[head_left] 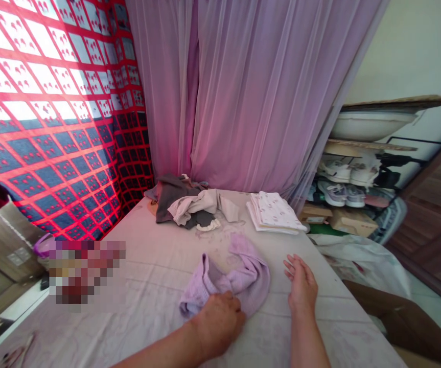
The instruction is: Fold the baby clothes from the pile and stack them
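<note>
A crumpled lilac fabric garment (pixel 257 273) lies on a pale, patterned surface (pixel 143 327); the left hand (pixel 220 323) curls its fingers over it, grip unclear. At three o'clock, the empty right hand (pixel 303 283) loosely spreads its fingers. Sheer mauve curtains (pixel 251 102) hang at twelve.

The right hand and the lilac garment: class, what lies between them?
In the head view, only a strip of the pale cover shows between the right hand and the lilac garment; the two are apart.

The left hand (pixel 221 323) hides part of the lilac garment (pixel 254 273).
</note>
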The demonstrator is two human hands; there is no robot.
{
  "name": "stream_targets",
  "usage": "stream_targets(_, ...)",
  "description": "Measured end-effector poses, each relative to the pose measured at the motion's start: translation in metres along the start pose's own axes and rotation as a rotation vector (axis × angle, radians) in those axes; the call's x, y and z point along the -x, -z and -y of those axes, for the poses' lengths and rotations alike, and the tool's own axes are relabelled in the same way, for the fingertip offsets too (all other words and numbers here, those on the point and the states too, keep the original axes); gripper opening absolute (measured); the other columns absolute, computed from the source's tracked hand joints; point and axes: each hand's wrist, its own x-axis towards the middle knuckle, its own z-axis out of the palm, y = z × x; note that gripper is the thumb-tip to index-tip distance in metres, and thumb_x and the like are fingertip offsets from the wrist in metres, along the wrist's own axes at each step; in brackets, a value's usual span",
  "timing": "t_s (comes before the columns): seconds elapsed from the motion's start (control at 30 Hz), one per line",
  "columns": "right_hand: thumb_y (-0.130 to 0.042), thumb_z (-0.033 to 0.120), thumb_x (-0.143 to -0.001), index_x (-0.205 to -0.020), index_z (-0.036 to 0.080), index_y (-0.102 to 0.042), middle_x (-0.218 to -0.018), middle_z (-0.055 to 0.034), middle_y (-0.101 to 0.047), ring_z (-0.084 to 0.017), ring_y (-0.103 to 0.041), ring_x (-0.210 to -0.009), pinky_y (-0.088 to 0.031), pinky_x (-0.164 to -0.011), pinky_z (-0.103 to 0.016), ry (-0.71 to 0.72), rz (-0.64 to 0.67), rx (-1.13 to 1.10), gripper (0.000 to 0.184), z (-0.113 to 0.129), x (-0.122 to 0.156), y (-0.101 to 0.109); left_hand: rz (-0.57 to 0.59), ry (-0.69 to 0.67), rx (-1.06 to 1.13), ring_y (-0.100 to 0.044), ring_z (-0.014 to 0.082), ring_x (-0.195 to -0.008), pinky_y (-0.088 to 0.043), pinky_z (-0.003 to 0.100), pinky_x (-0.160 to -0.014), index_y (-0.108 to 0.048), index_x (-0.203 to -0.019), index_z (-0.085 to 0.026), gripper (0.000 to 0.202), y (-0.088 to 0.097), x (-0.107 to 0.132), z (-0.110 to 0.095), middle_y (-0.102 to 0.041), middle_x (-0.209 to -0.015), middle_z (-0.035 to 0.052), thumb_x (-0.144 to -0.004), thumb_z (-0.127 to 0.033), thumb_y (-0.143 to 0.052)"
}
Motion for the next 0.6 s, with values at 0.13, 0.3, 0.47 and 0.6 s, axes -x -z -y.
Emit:
stream_targets(0.13, -0.060, 0.054, -0.070, -0.107, 0.016, -0.065, -0.109, -0.0123, -0.068, -0.023, -0.063, -0.097, -0.051, -0.075, -0.032, 0.125, -0.011, 0.148, 0.054, 0.019, 0.000, 0.003, -0.076, 0.080, 0.126, -0.058, 0.0230, -0.101, -0.048, 0.034, -0.084, -0.061, -0.109, -0.027, 0.026, 0.013, 0.013, 0.006, -0.063, -0.110, 0.0053, -0.088, -0.037, -0.049)
stream_targets(0.3, -0.058, 0.050, -0.069, -0.108, 0.018, -0.066, -0.116, -0.0127, -0.064, -0.026, -0.058, -0.106, -0.048, -0.085, -0.039, 0.371, 0.284, 0.477, 0.051, 0.012, 0.013, -0.017, -0.086, 0.333, 0.145, -0.050, 0.0269, -0.119, -0.045, 0.039, -0.095, -0.046, -0.133, -0.031, 0.061, 0.028, 0.029, 0.039, -0.047, -0.137, 0.0070, -0.076, -0.042, -0.064)
stream_targets(0.47, -0.053, 0.036, -0.072, -0.108, 0.019, -0.066, -0.112, -0.0105, -0.066, -0.025, -0.060, -0.103, -0.045, -0.091, -0.037, 0.396, 0.464, 0.790, 0.042, -0.009, 0.024, -0.030, 0.020, 0.450, 0.251, -0.052, 0.0310, -0.120, -0.042, 0.040, -0.098, -0.049, -0.133, -0.030, 0.072, 0.026, 0.049, 0.073, -0.054, -0.133, 0.0098, -0.065, -0.042, -0.071)
stream_targets(0.6, -0.046, 0.040, -0.078, -0.086, 0.022, -0.070, -0.087, -0.0052, -0.070, -0.021, -0.063, -0.079, -0.047, -0.073, -0.031, 0.275, 0.426, 0.883, 0.031, -0.002, 0.015, -0.019, -0.070, 0.546, 0.287, -0.064, 0.0231, -0.095, -0.046, 0.031, -0.083, -0.067, -0.101, -0.029, 0.033, 0.029, 0.061, 0.104, -0.071, -0.098, 0.0025, -0.072, -0.021, -0.053)
